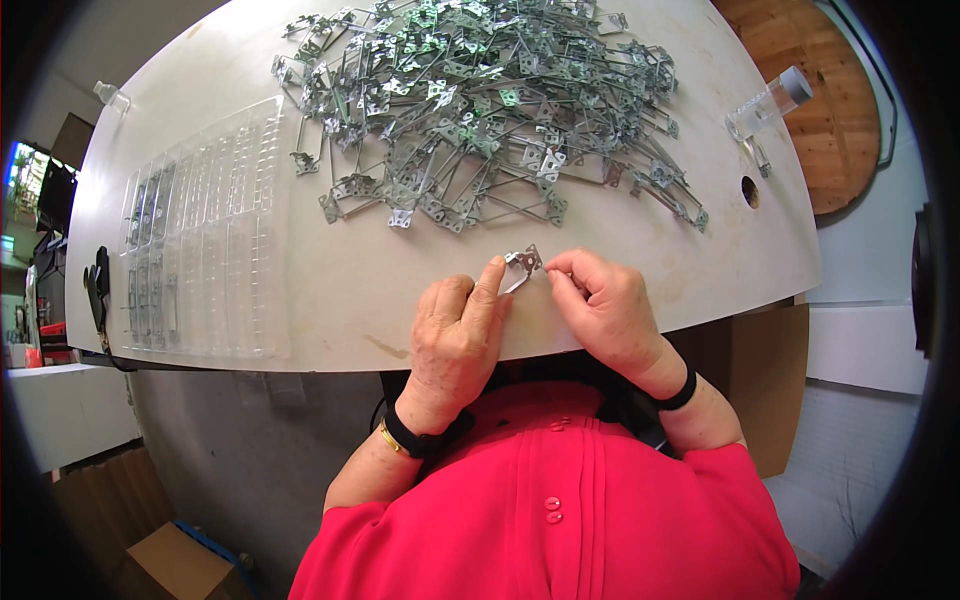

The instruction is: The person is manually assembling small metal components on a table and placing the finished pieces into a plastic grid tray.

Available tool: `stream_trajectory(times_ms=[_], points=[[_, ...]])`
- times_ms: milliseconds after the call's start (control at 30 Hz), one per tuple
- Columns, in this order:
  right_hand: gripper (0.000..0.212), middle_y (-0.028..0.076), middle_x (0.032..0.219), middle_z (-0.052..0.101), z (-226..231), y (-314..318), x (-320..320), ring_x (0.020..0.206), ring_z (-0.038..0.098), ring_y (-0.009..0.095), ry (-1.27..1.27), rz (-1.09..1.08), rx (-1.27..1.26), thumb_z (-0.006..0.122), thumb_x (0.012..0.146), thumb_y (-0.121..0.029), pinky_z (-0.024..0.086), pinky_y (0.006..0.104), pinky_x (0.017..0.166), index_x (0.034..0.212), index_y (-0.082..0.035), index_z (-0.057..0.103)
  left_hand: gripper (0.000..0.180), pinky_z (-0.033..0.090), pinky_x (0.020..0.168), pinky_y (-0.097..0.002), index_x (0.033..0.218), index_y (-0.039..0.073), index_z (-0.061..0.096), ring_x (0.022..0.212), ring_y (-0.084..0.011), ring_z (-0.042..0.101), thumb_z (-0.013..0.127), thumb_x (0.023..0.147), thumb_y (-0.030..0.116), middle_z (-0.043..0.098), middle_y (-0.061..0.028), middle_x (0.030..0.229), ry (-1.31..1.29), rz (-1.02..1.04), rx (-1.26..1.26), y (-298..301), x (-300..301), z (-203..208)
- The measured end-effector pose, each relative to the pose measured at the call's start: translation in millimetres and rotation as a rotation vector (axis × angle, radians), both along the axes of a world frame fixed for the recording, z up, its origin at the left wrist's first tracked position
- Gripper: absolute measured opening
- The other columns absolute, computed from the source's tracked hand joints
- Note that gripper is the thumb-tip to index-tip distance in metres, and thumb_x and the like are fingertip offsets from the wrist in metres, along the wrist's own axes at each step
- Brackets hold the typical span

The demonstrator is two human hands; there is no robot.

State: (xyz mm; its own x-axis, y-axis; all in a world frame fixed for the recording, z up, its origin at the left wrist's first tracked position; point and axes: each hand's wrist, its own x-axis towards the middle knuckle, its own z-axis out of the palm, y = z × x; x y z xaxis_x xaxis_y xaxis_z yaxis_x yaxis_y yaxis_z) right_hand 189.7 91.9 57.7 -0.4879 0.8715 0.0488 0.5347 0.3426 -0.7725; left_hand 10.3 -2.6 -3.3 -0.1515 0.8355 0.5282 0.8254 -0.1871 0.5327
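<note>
Close to the front edge of the pale table (350,300), my left hand (455,325) is closed on a small silvery metal bracket (526,262), which has a flat plate with holes and a bent strip. The bracket sticks out past its fingertips toward my right hand (608,305). That hand pinches thumb and forefinger together at the plate's right edge; whatever is between them is too small to make out. Beyond both hands lies a big tangled heap of similar metal brackets (470,110) joined to thin rods.
A clear plastic compartment tray (235,230) lies on the left, with metal parts in some compartments. Beside it is a black-handled object (97,285). A small clear bottle (112,96) lies far left. On the right are a clear cylindrical container (765,108) and a table hole (750,191).
</note>
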Motion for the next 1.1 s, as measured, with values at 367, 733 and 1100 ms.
stream_trajectory(times_ms=[367, 733, 1100], points=[[0.008, 0.018, 0.074, 0.07, -0.3, 0.7, -0.5, 0.064, 0.072, 0.032, 0.012, 0.041, 0.023, 0.069, 0.1, -0.007, 0.054, 0.0394, 0.06, 0.104, -0.003, 0.074, 0.055, 0.053, 0.078, -0.0406, 0.141, 0.004, 0.07, 0.085, -0.0282, 0.062, 0.083, 0.088, 0.001, 0.063, -0.0112, 0.097, -0.004, -0.004, 0.007, -0.2, -0.6, 0.1], [0.008, 0.02, 0.079, 0.072, -2.7, 0.5, 0.5, 0.069, 0.074, 0.034, 0.0, 0.05, 0.05, 0.07, 0.1, -0.007, 0.056, 0.0401, 0.061, 0.105, -0.003, 0.074, 0.055, 0.053, 0.079, -0.0406, 0.141, 0.005, 0.071, 0.085, -0.028, 0.063, 0.083, 0.088, 0.002, 0.064, -0.0104, 0.097, 0.006, 0.003, 0.004, 0.0, -0.1, 0.7], [0.008, 0.019, 0.077, 0.071, 1.9, 0.7, -2.1, 0.067, 0.073, 0.033, 0.01, 0.014, 0.034, 0.069, 0.1, -0.007, 0.054, 0.0394, 0.061, 0.105, -0.004, 0.074, 0.055, 0.052, 0.078, -0.0405, 0.141, 0.006, 0.071, 0.085, -0.0276, 0.062, 0.083, 0.088, 0.002, 0.063, -0.0099, 0.096, 0.009, 0.009, 0.007, 0.5, -1.4, -0.5]])
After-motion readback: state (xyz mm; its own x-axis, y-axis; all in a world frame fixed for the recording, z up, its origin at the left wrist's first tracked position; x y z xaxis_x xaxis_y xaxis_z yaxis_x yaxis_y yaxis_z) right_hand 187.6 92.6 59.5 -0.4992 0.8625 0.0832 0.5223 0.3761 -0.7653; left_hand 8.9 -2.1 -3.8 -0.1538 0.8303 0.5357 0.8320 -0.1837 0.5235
